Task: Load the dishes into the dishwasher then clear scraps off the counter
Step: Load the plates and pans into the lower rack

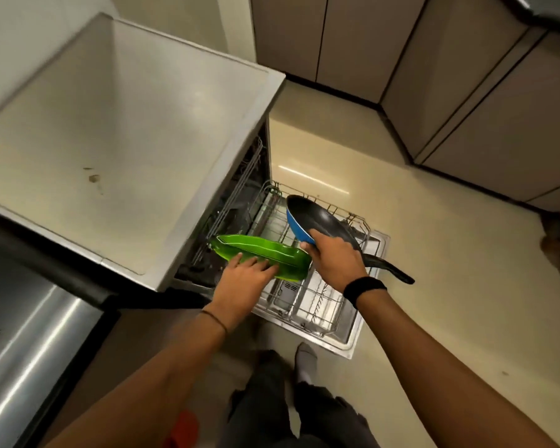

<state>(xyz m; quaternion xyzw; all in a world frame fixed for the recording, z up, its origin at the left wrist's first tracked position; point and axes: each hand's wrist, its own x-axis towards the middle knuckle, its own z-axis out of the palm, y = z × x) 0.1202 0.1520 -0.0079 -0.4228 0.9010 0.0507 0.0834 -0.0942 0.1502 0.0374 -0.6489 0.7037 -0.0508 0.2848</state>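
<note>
A green leaf-shaped plate (259, 252) hangs tilted over the pulled-out lower rack (307, 305) of the open dishwasher. My left hand (243, 279) holds it at its near edge, fingers laid across its top. My right hand (335, 257) grips the rim of a blue frying pan (314, 223) with a black inside, held tilted above the rack. The pan's black handle (390, 270) points right and toward me. The rack's wire bays under both dishes look bare.
The white counter (120, 140) lies left of the dishwasher, with a few small brown scraps (93, 177) on it. A steel surface (29, 334) sits at the lower left. Brown cabinets (466, 92) line the far side. My feet (304, 360) stand before the open door.
</note>
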